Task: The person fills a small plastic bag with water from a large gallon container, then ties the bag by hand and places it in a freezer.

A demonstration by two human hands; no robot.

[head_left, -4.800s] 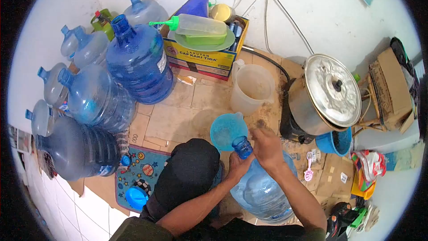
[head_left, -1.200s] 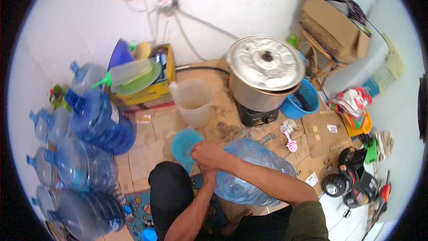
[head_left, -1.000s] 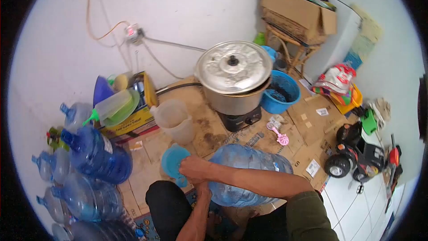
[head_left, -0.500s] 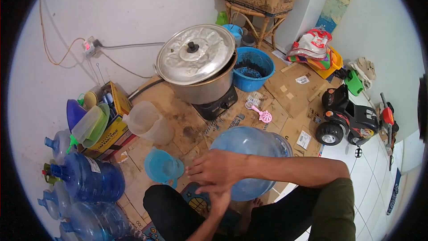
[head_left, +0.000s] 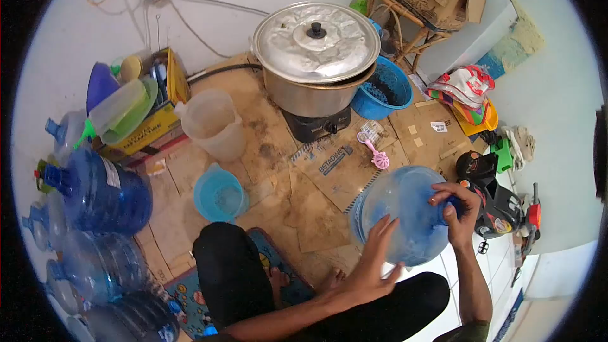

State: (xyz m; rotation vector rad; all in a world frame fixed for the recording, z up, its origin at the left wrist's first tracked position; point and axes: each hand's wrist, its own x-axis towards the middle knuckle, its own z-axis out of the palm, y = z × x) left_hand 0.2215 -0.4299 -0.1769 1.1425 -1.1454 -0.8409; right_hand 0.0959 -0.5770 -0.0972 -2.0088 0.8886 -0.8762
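Observation:
A large clear blue water bottle point(head_left: 405, 240) lies tilted on the right, its neck pointing right. My right hand point(head_left: 461, 210) has its fingers curled round the bottle's neck. Against the bottle's lower side rests my left hand point(head_left: 373, 269), fingers spread apart. A light blue measuring jug point(head_left: 220, 195) stands on the cardboard to the left of the bottle. Behind it is a tall translucent pitcher point(head_left: 215, 128).
A lidded metal pot point(head_left: 310, 92) sits on an electric stove point(head_left: 315, 126). Blue bottles point(head_left: 111, 193) line the left side. A blue bucket point(head_left: 399, 104), a pink toy point(head_left: 379, 158) and a black toy vehicle point(head_left: 500, 206) are beyond.
The bottle has turned so that its neck faces right. My hands, crossed together before, are now apart, the right one at the neck. The view has shifted.

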